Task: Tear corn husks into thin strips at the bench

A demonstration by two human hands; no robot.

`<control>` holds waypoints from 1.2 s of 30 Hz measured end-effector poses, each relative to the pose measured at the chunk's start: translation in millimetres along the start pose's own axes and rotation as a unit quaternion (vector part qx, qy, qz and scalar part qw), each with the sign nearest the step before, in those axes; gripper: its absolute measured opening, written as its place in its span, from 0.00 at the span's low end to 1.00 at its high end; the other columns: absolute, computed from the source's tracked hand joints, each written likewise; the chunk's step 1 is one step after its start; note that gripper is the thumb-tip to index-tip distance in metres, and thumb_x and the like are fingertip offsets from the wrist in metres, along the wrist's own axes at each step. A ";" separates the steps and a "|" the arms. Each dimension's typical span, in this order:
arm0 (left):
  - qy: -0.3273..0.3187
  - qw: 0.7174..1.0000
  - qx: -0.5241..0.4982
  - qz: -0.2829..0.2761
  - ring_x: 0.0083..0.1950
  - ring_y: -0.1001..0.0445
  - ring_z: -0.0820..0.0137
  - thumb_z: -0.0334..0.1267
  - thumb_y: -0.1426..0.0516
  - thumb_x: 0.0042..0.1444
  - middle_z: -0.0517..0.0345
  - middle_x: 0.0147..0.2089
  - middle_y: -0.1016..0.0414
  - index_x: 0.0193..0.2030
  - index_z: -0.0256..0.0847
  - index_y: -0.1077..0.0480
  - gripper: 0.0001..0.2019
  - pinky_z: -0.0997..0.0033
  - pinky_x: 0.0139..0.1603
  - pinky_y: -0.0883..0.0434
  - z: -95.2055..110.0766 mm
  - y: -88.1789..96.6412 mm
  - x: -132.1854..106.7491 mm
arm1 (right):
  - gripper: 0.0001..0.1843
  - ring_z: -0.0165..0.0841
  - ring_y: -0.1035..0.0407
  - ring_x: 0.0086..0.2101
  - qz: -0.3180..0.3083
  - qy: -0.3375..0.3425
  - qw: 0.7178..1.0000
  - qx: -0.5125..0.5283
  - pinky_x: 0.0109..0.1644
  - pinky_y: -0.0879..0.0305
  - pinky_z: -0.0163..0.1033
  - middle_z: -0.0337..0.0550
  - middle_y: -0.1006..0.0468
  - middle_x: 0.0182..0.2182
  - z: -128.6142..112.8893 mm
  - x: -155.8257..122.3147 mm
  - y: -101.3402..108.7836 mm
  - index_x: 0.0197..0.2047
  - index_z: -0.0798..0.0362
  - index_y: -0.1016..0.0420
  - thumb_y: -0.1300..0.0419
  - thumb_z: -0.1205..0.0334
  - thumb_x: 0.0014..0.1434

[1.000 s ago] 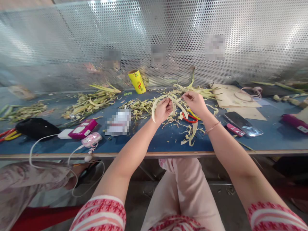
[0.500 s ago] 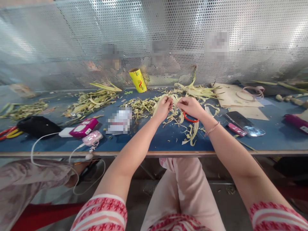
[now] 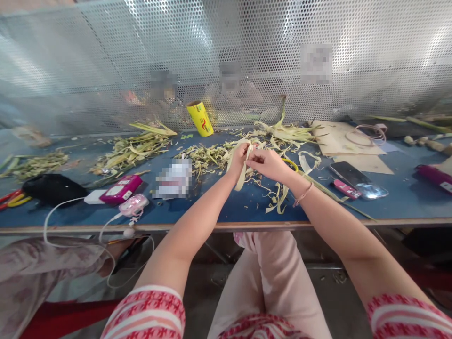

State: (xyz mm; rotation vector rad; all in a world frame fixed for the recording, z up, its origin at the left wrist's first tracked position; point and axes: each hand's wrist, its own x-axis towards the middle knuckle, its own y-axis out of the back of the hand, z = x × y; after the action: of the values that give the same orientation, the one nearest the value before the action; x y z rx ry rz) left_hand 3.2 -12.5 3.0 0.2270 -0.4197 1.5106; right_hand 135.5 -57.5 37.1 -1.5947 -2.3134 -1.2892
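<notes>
A pale, flat strip of plant leaf (image 3: 241, 180) hangs from between my hands above the table. My left hand (image 3: 239, 160) is closed, its fingers pinching the strip's upper part. Right up against it, my right hand (image 3: 267, 163) pinches the same strip between thumb and fingers. Behind and beneath both hands lie loose leaf scraps (image 3: 212, 154). A yellow loop (image 3: 292, 164), perhaps a scissor handle, shows beside my right wrist, mostly covered. Curled peelings (image 3: 280, 200) rest below my right forearm.
A bundle of long leaves (image 3: 287, 132) lies behind the hands near a yellow tube (image 3: 200, 118). To the left are a leaf heap (image 3: 130, 153), a magenta box (image 3: 122, 189) and a black pouch (image 3: 54, 189). A phone (image 3: 349, 174) lies right. Another person's leg (image 3: 45, 263) is at left.
My right hand has moved left against my left hand. The strip now hangs down between them. The red loop near my right wrist is out of sight; a yellow one shows.
</notes>
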 end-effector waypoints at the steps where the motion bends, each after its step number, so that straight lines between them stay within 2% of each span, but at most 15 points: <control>1: -0.007 1.000 -0.001 -0.004 0.33 0.28 0.73 0.34 0.40 0.50 0.61 0.30 0.26 0.32 0.39 0.29 0.03 0.71 0.40 0.31 1.5 -0.4 -0.9 | 0.10 0.26 0.42 0.23 0.008 -0.001 1.000 -0.004 0.32 0.45 0.36 0.34 0.35 0.20 1.0 0.6 -0.2 0.26 0.53 0.34 0.40 0.60 0.56; 3: 0.001 0.999 -0.031 -0.028 0.35 0.27 0.73 0.33 0.41 0.49 0.62 0.31 0.26 0.35 0.40 0.28 0.05 0.72 0.41 0.31 6.9 -2.0 -4.4 | 0.10 0.27 0.43 0.24 0.025 0.005 1.000 -0.017 0.32 0.45 0.36 0.34 0.37 0.21 3.5 2.6 -0.2 0.25 0.52 0.36 0.41 0.60 0.56; 6: 0.036 0.993 -0.102 -0.042 0.35 0.27 0.74 0.31 0.44 0.50 0.62 0.31 0.26 0.32 0.39 0.28 0.03 0.74 0.40 0.31 15.7 -5.2 -9.2 | 0.10 0.29 0.41 0.28 0.062 0.032 0.997 -0.042 0.36 0.42 0.38 0.37 0.36 0.25 8.5 6.3 0.0 0.25 0.52 0.37 0.43 0.63 0.57; 9: 0.088 0.978 -0.181 -0.047 0.36 0.26 0.72 0.35 0.48 0.58 0.59 0.31 0.25 0.32 0.39 0.28 0.08 0.73 0.39 0.31 19.4 -7.6 -9.9 | 0.10 0.33 0.38 0.34 0.111 0.048 0.991 -0.065 0.42 0.39 0.40 0.42 0.36 0.29 14.8 8.6 0.0 0.25 0.51 0.39 0.46 0.66 0.58; 11: 0.102 0.971 -0.210 -0.051 0.38 0.24 0.70 0.40 0.48 0.61 0.57 0.32 0.24 0.34 0.38 0.28 0.10 0.72 0.41 0.30 18.4 -8.2 -9.2 | 0.08 0.35 0.37 0.36 0.120 0.048 0.989 -0.075 0.43 0.38 0.41 0.43 0.35 0.31 19.2 9.0 0.0 0.27 0.51 0.38 0.46 0.67 0.57; 13: 0.089 0.972 -0.207 -0.067 0.39 0.23 0.70 0.42 0.43 0.59 0.58 0.33 0.24 0.36 0.39 0.28 0.09 0.72 0.43 0.30 15.6 -8.4 -8.8 | 0.04 0.36 0.36 0.37 0.115 0.046 0.989 -0.082 0.44 0.36 0.42 0.45 0.33 0.33 22.6 8.8 0.3 0.30 0.51 0.36 0.45 0.68 0.55; 15: 0.072 0.975 -0.195 -0.084 0.38 0.23 0.72 0.39 0.39 0.56 0.60 0.33 0.23 0.37 0.39 0.27 0.06 0.73 0.44 0.30 12.2 -8.5 -8.7 | 0.02 0.37 0.35 0.37 0.115 0.042 0.989 -0.086 0.44 0.35 0.43 0.46 0.31 0.34 24.3 8.5 0.9 0.32 0.52 0.33 0.44 0.67 0.55; 17: 0.068 0.975 -0.194 -0.088 0.39 0.22 0.72 0.38 0.39 0.56 0.60 0.33 0.22 0.38 0.39 0.26 0.06 0.74 0.45 0.30 9.5 -8.9 -8.4 | 0.00 0.36 0.35 0.37 0.120 0.033 0.988 -0.090 0.44 0.35 0.43 0.47 0.30 0.35 24.5 8.7 1.9 0.33 0.53 0.31 0.43 0.67 0.55; 20: 0.095 0.970 -0.208 -0.078 0.45 0.21 0.69 0.38 0.43 0.60 0.57 0.37 0.20 0.40 0.39 0.25 0.07 0.71 0.51 0.29 8.1 -10.2 -7.7 | 0.03 0.34 0.36 0.33 0.124 0.015 0.989 -0.085 0.42 0.35 0.42 0.45 0.30 0.34 23.3 9.6 3.5 0.31 0.53 0.30 0.42 0.65 0.56; 23: 0.129 0.965 -0.215 -0.080 0.52 0.21 0.67 0.39 0.47 0.64 0.55 0.41 0.18 0.48 0.38 0.26 0.12 0.68 0.57 0.30 10.5 -12.1 -8.2 | 0.05 0.32 0.38 0.30 0.117 0.007 0.991 -0.068 0.41 0.36 0.42 0.43 0.32 0.32 21.7 10.3 4.0 0.29 0.53 0.30 0.42 0.64 0.56; 28: 0.169 0.956 -0.223 -0.088 0.60 0.26 0.64 0.49 0.58 0.68 0.51 0.47 0.19 0.59 0.38 0.30 0.24 0.65 0.61 0.30 19.4 -14.2 -12.1 | 0.08 0.33 0.38 0.31 0.099 0.007 0.994 -0.038 0.41 0.37 0.41 0.42 0.32 0.31 20.8 9.8 1.1 0.26 0.52 0.34 0.42 0.61 0.56; 31: 0.164 0.957 -0.217 -0.097 0.62 0.28 0.63 0.51 0.60 0.69 0.51 0.51 0.21 0.62 0.39 0.33 0.27 0.64 0.62 0.32 19.2 -13.8 -12.7 | 0.10 0.32 0.38 0.30 0.108 0.006 0.993 -0.043 0.41 0.37 0.41 0.41 0.33 0.30 21.6 10.2 -0.4 0.26 0.51 0.38 0.42 0.60 0.56; 34: 0.130 0.966 -0.195 -0.105 0.59 0.26 0.65 0.46 0.53 0.67 0.54 0.49 0.21 0.59 0.39 0.31 0.21 0.65 0.61 0.32 10.3 -11.4 -9.7 | 0.09 0.32 0.38 0.30 0.113 0.005 0.992 -0.055 0.40 0.38 0.40 0.40 0.34 0.28 22.8 11.2 0.2 0.25 0.51 0.38 0.44 0.64 0.55; 36: 0.093 0.977 -0.162 -0.101 0.51 0.23 0.69 0.43 0.48 0.64 0.57 0.43 0.20 0.49 0.39 0.27 0.14 0.70 0.56 0.30 2.4 -8.6 -6.4 | 0.08 0.33 0.37 0.30 0.119 0.005 0.991 -0.067 0.40 0.39 0.40 0.40 0.34 0.27 23.3 11.4 1.8 0.24 0.51 0.38 0.45 0.66 0.54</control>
State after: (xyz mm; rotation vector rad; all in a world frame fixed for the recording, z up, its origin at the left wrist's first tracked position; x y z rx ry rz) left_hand 11.4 -19.9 3.5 -0.1253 -0.4699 1.2315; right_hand 140.8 -33.6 28.4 -1.8309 -1.9927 -1.4142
